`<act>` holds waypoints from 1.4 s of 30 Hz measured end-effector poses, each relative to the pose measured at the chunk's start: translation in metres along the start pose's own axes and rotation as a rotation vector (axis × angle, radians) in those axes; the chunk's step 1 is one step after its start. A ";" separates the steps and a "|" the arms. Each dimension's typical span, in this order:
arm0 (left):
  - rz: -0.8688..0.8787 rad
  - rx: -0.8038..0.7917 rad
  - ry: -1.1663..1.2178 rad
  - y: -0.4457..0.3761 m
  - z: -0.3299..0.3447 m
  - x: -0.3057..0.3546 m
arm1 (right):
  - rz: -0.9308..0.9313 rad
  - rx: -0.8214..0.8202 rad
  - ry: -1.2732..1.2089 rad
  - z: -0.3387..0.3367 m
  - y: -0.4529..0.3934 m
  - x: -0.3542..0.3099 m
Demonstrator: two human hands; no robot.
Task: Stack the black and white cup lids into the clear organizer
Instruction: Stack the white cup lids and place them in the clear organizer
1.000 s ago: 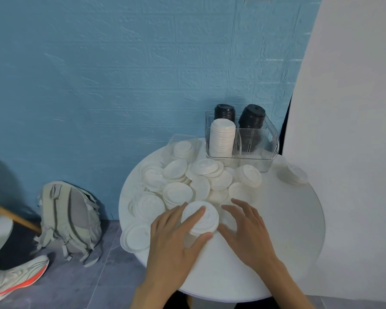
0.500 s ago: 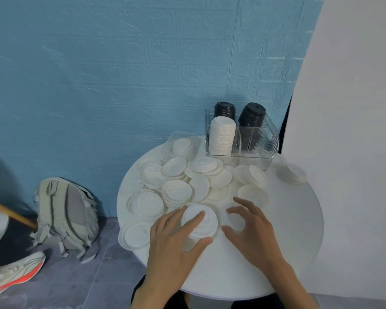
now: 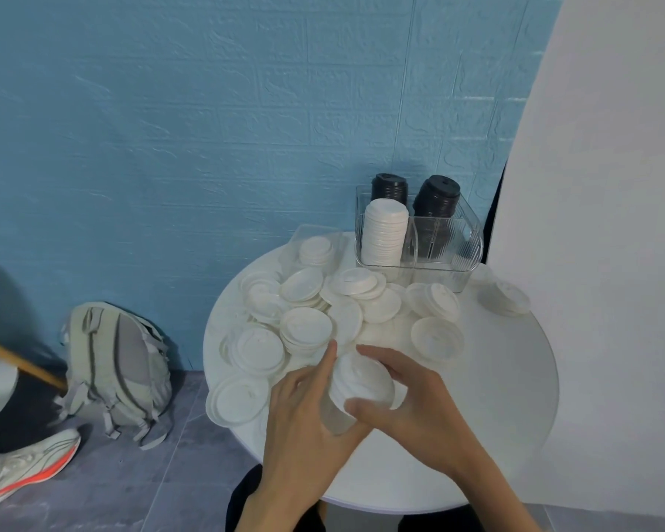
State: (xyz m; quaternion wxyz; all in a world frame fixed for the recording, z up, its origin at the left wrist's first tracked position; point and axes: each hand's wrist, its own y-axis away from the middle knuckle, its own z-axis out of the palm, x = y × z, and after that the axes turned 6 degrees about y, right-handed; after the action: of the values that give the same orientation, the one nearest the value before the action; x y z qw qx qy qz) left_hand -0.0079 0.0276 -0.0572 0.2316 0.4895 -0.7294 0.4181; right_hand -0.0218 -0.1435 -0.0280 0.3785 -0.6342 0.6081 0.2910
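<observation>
1. Nearest, the left hand (image 3: 304, 412) and right hand (image 3: 415, 408) together hold a small stack of white lids (image 3: 361, 382) tilted above the round white table (image 3: 496, 416); fingers and thumbs of both curl round its rim.
2. Beyond them loose white lids (image 3: 308, 324) lie scattered and overlapping across the table's left and middle.
3. At the far edge stands the clear organizer (image 3: 461, 255), with one tall white stack (image 3: 384, 232) in its front left compartment and two black stacks (image 3: 436, 197) behind.
4. On the floor to the left lie a grey backpack (image 3: 120, 366) and a white-and-orange shoe (image 3: 24, 470).
5. No writing is legible.
</observation>
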 end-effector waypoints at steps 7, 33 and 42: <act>0.084 0.134 -0.043 0.002 0.012 -0.013 | -0.023 -0.021 -0.017 0.005 0.000 -0.002; 0.108 -0.164 -0.058 -0.016 0.012 0.008 | 0.138 0.069 -0.598 0.004 -0.008 -0.002; 0.077 -0.107 0.028 -0.018 0.007 0.010 | 0.174 -0.032 -0.660 0.010 -0.012 -0.005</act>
State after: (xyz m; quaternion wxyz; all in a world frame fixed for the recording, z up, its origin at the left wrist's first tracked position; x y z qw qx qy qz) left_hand 0.0051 0.0128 -0.0465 0.2513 0.4422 -0.7657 0.3938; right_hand -0.0098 -0.1326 -0.0281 0.5186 -0.4576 0.5000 0.5212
